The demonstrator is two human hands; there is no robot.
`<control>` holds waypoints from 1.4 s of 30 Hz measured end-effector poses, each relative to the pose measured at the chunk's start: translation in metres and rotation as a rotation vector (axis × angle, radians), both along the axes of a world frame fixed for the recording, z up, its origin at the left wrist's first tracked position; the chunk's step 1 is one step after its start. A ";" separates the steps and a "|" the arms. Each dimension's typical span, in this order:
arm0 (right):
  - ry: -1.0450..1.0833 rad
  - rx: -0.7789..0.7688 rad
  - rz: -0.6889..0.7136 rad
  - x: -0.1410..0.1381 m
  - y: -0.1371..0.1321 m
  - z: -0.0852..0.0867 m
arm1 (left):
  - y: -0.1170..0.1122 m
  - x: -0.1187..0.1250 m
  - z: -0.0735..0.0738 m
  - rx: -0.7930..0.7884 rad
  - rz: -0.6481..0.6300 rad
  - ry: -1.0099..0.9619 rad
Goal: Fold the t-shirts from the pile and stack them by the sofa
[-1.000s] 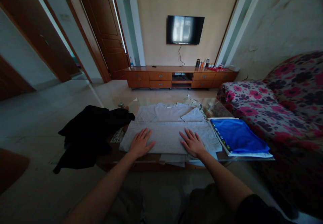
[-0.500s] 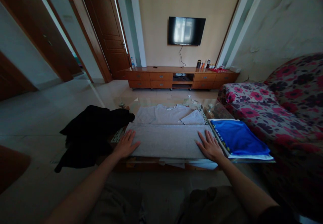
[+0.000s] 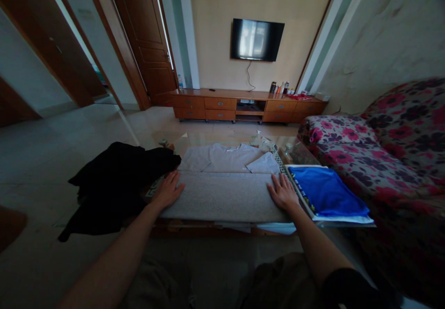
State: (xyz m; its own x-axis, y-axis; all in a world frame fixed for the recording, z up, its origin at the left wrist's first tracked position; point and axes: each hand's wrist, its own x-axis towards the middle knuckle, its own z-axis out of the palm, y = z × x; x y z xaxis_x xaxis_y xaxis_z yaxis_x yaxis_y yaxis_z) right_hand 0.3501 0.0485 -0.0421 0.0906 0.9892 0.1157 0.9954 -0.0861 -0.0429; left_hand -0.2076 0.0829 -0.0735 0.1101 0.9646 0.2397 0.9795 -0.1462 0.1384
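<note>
The person's left hand [image 3: 168,190] lies palm down with fingers spread at the 8 o'clock edge of a grey short-sleeved T-shirt [image 3: 224,186], and the right hand [image 3: 283,190] is laid out likewise at its 4 o'clock edge; both look relaxed and flat, neither gripping the cloth. The T-shirt rests on a glass-topped coffee table [image 3: 304,153] straight ahead of the person, its neckline towards 12 o'clock and the sleeves angled inward, while the lower part appears doubled up into a smooth panel whose fold faces 6 o'clock. That panel's long axis runs from 9 to 3 o'clock; the whole shirt's longer dimension is hard to judge at this slant. The step in hand seems to be pressing and smoothing the folded panel out to its sides; a further fold towards the neckline would call for both hands to take the near edge evenly. Outward at 9 o'clock lies a rumpled black garment [image 3: 107,183], and at 3 o'clock, near the right hand, a flat blue garment [image 3: 327,190]. Farther off are a floral sofa [image 3: 351,137] at 2 o'clock and a television cabinet [image 3: 219,104] at 12.
</note>
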 end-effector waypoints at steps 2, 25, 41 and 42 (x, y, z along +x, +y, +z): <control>0.012 -0.011 0.004 0.003 0.002 -0.003 | 0.003 -0.004 -0.007 -0.033 -0.009 0.022; 0.127 -0.025 0.554 -0.157 -0.012 0.018 | -0.020 0.172 0.036 -0.025 -0.462 -0.045; 0.032 0.004 0.067 -0.038 0.001 -0.006 | -0.002 0.095 0.019 -0.092 -0.177 0.017; 0.025 0.012 0.006 -0.022 0.000 -0.007 | -0.001 0.079 0.017 -0.076 -0.123 0.035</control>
State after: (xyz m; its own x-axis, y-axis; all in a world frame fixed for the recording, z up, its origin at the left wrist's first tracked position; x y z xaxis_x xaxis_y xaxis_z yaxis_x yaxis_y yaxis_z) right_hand 0.3283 0.0482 -0.0494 0.0872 0.9883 0.1254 0.9945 -0.0791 -0.0684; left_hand -0.1285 0.0815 -0.0562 0.2353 0.9586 0.1602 0.9593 -0.2555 0.1202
